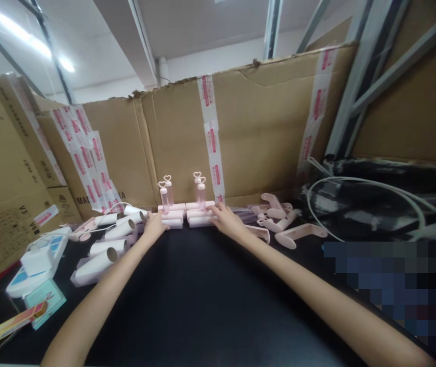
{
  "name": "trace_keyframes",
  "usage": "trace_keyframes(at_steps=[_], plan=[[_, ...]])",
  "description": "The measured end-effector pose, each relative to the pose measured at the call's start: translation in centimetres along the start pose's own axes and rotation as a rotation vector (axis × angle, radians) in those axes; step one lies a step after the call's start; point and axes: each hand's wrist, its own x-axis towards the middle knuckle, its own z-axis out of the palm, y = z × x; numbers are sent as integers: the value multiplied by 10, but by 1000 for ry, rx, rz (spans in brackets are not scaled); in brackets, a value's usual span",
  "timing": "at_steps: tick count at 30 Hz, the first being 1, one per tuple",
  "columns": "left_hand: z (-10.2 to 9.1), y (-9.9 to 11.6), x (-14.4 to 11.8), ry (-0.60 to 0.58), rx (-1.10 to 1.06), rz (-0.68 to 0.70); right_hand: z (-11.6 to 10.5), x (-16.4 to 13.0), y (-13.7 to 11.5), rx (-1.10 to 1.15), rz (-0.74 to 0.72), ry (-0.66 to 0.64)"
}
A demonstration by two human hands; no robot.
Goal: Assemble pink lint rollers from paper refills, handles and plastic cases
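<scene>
Both hands rest flat and open on the pink rollers: left hand [154, 224] at 11 o'clock, right hand [223, 216] at 12, stacked far on the counter [202, 285]. They seem to be squaring the stack [185, 215]; next needs gentle, even pressure.

Taped cardboard walls [263, 132] enclose a black table [202, 285] beneath bright ceiling strip lights [22, 38].

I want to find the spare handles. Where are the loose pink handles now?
In the head view, the loose pink handles lie on the black table, right of the right hand, in front of the cardboard wall.
</scene>
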Motion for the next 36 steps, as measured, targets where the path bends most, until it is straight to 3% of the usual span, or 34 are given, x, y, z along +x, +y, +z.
trace_keyframes(at_steps=[6,10,12,15,18,22,25,27,29,32,36], plan=[[7,12,3,83,-64,15,2,-1,-7,-39,14,19],[2,17,-27,167,-76,107,-18,-4,5,-72,15,23],[0,14,-52,192,-63,288,-35,-12,17,-95,10,-5],[-4,5,-94,186,-17,699,-55,-34,35,-144,13,-60],[-15,-5,-126,169,90,831,-60,-57,44,-185,48,-79],[-52,-30,-143,239,280,731,-55,-70,36,-147,27,-129],[-83,-67,-140,291,341,511,-53,-73,24,-63,-18,-208],[-96,-97,-137,239,347,369,-55,-74,17,-5,-22,-276],[-98,-123,-133,138,339,287,-57,-76,13,37,1,-325],[-88,-154,-129,40,311,254,-60,-78,13,100,29,-348],[-62,-174,-131,128,248,311,-60,-77,17,135,66,-366]])
